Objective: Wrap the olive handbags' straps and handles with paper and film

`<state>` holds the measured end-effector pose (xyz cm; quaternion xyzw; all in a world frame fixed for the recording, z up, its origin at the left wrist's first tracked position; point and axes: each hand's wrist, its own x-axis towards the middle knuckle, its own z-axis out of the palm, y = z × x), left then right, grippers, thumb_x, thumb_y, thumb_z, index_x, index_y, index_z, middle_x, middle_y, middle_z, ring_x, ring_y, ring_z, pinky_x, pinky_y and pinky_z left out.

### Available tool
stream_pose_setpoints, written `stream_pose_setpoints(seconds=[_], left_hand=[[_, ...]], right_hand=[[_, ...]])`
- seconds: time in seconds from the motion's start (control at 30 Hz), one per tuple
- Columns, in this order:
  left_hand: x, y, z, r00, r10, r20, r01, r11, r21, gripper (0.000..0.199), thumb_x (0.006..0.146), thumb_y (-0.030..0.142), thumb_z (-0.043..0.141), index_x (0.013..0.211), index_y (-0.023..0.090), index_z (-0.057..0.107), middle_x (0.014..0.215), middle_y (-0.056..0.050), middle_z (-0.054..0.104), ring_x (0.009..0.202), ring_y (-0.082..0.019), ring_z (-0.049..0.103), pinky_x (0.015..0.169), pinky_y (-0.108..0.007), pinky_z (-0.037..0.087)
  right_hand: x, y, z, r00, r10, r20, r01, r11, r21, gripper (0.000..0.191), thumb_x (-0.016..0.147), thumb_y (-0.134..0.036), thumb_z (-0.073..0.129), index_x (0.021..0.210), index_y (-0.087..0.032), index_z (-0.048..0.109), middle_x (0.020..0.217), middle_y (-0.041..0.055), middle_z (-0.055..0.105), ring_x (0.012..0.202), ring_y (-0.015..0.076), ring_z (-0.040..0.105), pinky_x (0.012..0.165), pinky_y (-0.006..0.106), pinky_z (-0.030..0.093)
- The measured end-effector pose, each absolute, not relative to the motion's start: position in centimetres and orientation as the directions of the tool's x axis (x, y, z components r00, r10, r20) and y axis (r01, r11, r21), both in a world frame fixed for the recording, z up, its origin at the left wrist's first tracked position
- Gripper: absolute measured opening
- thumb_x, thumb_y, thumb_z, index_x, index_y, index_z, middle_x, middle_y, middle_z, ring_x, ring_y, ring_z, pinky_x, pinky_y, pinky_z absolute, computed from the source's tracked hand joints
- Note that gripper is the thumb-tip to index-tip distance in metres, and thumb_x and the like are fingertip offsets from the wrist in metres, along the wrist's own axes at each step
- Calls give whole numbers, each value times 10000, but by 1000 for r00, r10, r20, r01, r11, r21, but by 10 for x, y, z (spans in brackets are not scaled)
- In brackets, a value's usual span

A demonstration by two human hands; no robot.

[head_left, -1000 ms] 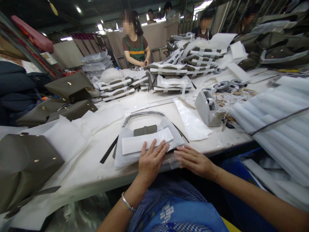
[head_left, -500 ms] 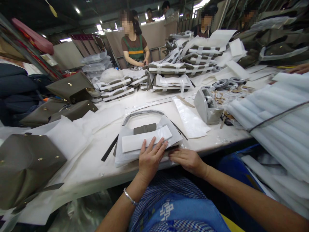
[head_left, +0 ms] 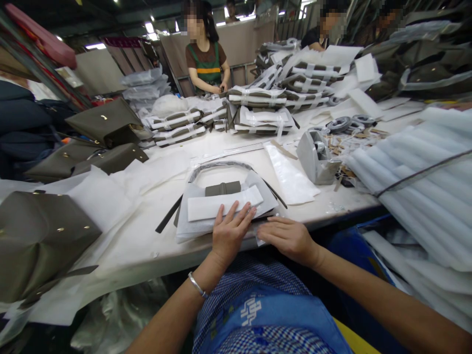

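A wrapped handbag (head_left: 222,189) lies on the table before me, dark olive under white translucent wrapping sheet (head_left: 184,230). Its wrapped handle (head_left: 221,165) arches away from me, and a dark strap (head_left: 168,214) sticks out on the left. Across the bag rests a white foam strip (head_left: 202,208). My left hand (head_left: 230,231) presses flat on the foam and wrapping, fingers spread. Beside the bag's lower right corner, at the table edge, my right hand (head_left: 289,240) has its fingers pressed together on what looks like a strip of clear tape (head_left: 260,239), mostly hidden.
A grey tape dispenser (head_left: 315,160) stands to the right, beside white plastic sheets (head_left: 289,174) and tape rolls (head_left: 339,124). Foam sheets (head_left: 416,152) are stacked farther right. Unwrapped olive handbags (head_left: 44,241) sit left; wrapped ones (head_left: 258,98) are piled behind. A co-worker (head_left: 206,59) stands across the table.
My right hand has shifted slightly, and a clear piece now shows under its fingertips. My left hand stays on the foam. The view has tilted down a little.
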<state>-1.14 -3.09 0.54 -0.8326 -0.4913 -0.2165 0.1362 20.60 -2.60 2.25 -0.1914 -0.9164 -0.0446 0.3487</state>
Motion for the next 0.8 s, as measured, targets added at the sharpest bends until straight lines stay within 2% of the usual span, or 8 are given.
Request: stream_pose_setpoints(seconds=[0.13, 0.23, 0.37, 0.5, 0.63, 0.73, 0.8], left_hand=[[-12, -30, 4, 425, 763, 487, 875, -483, -7, 430, 995, 334, 490, 1424, 340, 456, 1455, 13, 478, 1392, -242, 403, 1192, -552, 224], [-12, -30, 2, 423, 757, 498, 873, -487, -3, 430, 985, 322, 514, 1412, 339, 472, 1457, 3, 479, 1394, -246, 402, 1188, -556, 236], [-14, -30, -2, 423, 739, 525, 865, -502, 9, 449, 980, 298, 530, 1422, 335, 458, 1459, 5, 482, 1398, -243, 395, 1186, -546, 250], [-19, -30, -8, 443, 674, 591, 828, -561, 19, 460, 974, 246, 545, 1423, 299, 462, 1420, -9, 536, 1393, -242, 401, 1176, -517, 290], [-26, -29, -10, 489, 619, 614, 773, -634, 24, 424, 990, 180, 495, 1402, 279, 490, 1408, 15, 549, 1394, -240, 399, 1163, -501, 322], [-27, -29, -8, 496, 623, 606, 765, -643, 35, 398, 995, 184, 484, 1381, 275, 512, 1418, 26, 539, 1394, -248, 398, 1156, -511, 333], [-27, -29, -7, 494, 634, 596, 768, -639, 43, 394, 993, 197, 493, 1378, 274, 514, 1420, 21, 537, 1392, -256, 401, 1148, -524, 341]], right_hand=[[205, -10, 36, -715, 192, 672, 342, 935, 97, 204, 941, -82, 527, 1087, -126, 662, 1091, 92, 737, 1138, 230, 646, 1101, 511, 436], [204, 1, 38, -729, 174, 662, 340, 931, 130, 217, 948, -71, 495, 1095, -105, 650, 1182, 143, 697, 1162, 233, 632, 1066, 475, 480], [201, 10, 37, -687, 278, 671, 422, 905, 58, 258, 945, -52, 457, 1078, -130, 664, 1033, 110, 745, 942, 173, 710, 904, 311, 578], [199, 12, 38, -650, 477, 591, 517, 848, -116, 258, 957, -93, 445, 1018, -162, 686, 945, 73, 754, 853, 174, 720, 786, 274, 590], [198, 15, 41, -627, 577, 524, 543, 805, -237, 198, 966, -127, 492, 988, -186, 680, 955, 35, 755, 843, 153, 719, 783, 236, 566], [196, 18, 46, -643, 576, 505, 559, 804, -205, 181, 963, -139, 509, 983, -199, 679, 962, 20, 755, 835, 151, 716, 760, 227, 551], [194, 20, 51, -671, 527, 522, 556, 823, -117, 180, 956, -132, 513, 980, -196, 680, 952, 20, 755, 820, 159, 712, 743, 244, 544]])
